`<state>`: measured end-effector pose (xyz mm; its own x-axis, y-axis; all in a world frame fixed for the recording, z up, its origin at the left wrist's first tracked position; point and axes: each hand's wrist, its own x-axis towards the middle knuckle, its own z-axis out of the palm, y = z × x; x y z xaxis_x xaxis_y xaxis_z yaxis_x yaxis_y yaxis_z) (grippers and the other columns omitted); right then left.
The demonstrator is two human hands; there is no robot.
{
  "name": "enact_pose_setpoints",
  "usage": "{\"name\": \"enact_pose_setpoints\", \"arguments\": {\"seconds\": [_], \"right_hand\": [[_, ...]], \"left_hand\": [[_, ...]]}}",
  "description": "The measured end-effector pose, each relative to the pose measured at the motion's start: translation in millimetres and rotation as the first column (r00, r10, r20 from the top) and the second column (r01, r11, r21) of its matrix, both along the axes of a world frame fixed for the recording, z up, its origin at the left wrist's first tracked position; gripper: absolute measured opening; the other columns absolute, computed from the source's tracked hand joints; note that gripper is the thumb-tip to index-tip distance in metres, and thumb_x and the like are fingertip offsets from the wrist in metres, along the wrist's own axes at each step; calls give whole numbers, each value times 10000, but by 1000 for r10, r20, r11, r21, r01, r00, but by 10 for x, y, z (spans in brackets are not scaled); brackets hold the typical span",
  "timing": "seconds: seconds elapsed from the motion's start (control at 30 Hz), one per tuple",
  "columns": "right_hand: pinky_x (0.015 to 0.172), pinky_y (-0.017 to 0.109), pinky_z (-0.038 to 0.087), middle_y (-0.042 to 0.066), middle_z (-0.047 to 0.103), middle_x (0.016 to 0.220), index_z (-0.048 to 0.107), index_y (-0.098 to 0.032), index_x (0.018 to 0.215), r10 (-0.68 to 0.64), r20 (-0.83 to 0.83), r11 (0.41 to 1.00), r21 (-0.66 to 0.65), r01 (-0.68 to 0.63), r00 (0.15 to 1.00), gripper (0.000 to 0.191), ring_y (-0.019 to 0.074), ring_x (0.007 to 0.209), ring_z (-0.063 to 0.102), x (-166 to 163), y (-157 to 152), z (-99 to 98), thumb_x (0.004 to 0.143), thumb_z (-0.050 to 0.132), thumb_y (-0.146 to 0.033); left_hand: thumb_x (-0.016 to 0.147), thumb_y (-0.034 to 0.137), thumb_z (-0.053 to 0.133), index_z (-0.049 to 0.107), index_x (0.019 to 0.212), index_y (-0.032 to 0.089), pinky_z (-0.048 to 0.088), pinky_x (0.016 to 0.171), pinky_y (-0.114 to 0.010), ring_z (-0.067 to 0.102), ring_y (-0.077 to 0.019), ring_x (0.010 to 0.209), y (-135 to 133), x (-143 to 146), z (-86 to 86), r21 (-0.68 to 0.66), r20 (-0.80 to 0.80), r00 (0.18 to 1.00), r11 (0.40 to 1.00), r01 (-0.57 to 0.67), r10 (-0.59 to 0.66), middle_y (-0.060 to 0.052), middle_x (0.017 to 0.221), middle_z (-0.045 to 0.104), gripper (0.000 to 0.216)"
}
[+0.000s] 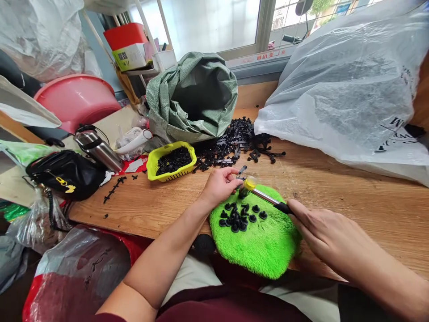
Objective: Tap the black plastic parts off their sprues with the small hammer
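The right hand [321,232] closes around the black grip of a small hammer [264,197], whose metal shaft runs up and left to a yellow head resting on the far edge of a bright green fuzzy pad [261,241]. The left hand [219,185] sits just left of the hammer head with its fingers curled in, pinching a small black part against the pad; how tight the grip is cannot be told. A cluster of round black caps [239,217] lies on the pad just near of both hands.

The pad overhangs the near edge of the wooden desk [335,179], above the person's lap. To the right of the pad the desk is bare wood up to a large clear plastic bag [351,89] that fills the far right. To the left of the pad there is open wood as far as the desk's left edge, with a few stray black bits on it.

Far of the hands, a heap of black plastic pieces [239,141] spreads across the desk, close to the left hand's fingertips. A yellow basket [152,163] of black parts stands to the left of the heap, and a green woven sack [192,96] rises behind both. Further left lie a steel flask [98,150], a black pouch [65,174] and a pink basin [75,98].
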<state>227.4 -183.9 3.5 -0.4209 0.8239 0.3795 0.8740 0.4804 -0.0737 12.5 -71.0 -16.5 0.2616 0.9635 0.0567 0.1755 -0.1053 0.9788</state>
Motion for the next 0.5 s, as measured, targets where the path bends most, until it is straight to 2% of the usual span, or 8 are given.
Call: {"name": "enact_pose_setpoints", "arguments": {"seconds": [0.13,0.27,0.4,0.5], "right_hand": [[399,301,329,24,644,619,523,-223,881,1,37,1000,-10,0,999,285,221,485,609,0,23,-71,945,250,-279],[406,299,353,65,687,731,521,-215,893,1,24,999,32,-2,1000,347,229,559,644,28,9,-6,971,195,-306],[400,297,346,35,653,641,524,-206,958,-38,-38,999,-9,38,999,347,232,524,626,22,20,54,970,214,-362],[402,305,338,14,615,570,549,-217,916,-54,-17,996,-76,52,998,332,236,462,598,-1,38,44,946,237,-327]], "left_hand": [[683,125,639,635,863,123,421,441,-171,466,-56,433,-9,6,24,-20,2,1000,1000,-13,13,77,517,485,180],[685,121,631,639,849,122,423,449,-176,454,-53,422,0,5,15,-24,-7,1000,1000,6,-6,83,506,467,165],[694,140,625,645,871,115,421,455,-182,453,-56,433,26,-5,-20,-10,-12,999,999,36,-37,83,516,458,180],[683,136,631,649,867,117,407,452,-182,450,-58,434,31,-10,-22,-22,-14,1000,999,25,-25,80,512,465,186]]}}
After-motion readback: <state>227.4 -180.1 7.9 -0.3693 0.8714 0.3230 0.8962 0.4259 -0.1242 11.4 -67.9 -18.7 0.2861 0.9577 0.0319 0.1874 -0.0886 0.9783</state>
